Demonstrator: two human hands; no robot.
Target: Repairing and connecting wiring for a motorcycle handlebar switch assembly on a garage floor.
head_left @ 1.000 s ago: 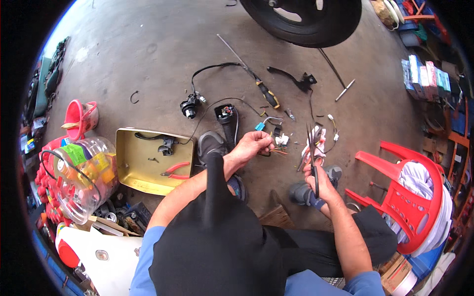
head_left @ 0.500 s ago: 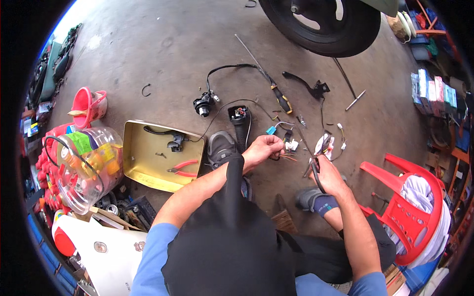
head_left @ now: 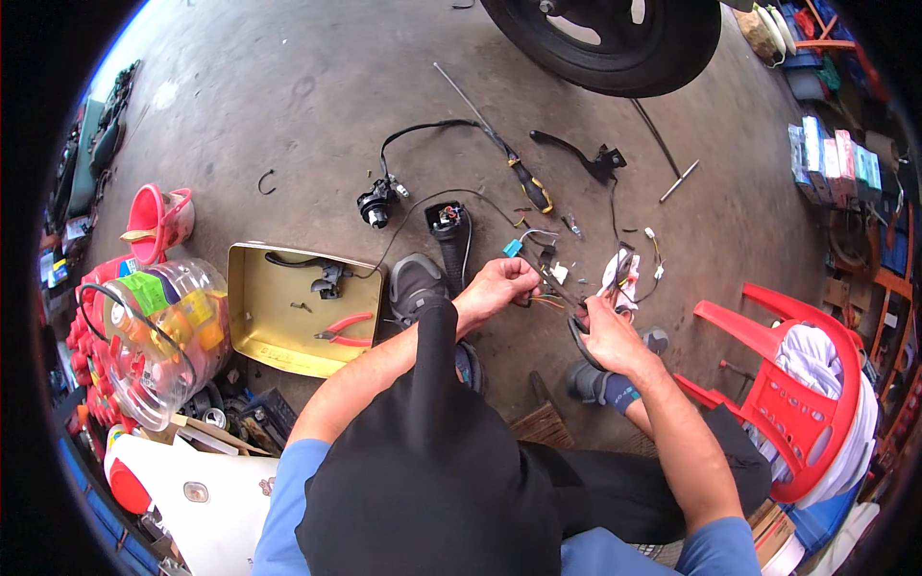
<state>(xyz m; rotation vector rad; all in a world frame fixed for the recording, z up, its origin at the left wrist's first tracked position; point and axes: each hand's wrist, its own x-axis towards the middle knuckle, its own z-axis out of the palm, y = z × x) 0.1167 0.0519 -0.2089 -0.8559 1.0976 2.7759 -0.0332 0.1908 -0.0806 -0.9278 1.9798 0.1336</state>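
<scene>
Both hands work a wire bundle at frame centre.

I see the left hand pinched shut on the thin orange and dark wires, just right of centre. The right hand is clamped on black-handled pliers beside them. A brass-coloured tray with red-handled pliers lies centre left. A clear plastic jar bears green and yellow labels at far left. A row of coloured boxes stands at upper right; a red plastic chair at right.

Nearby — red chair, brass tray, black tyre.
</scene>
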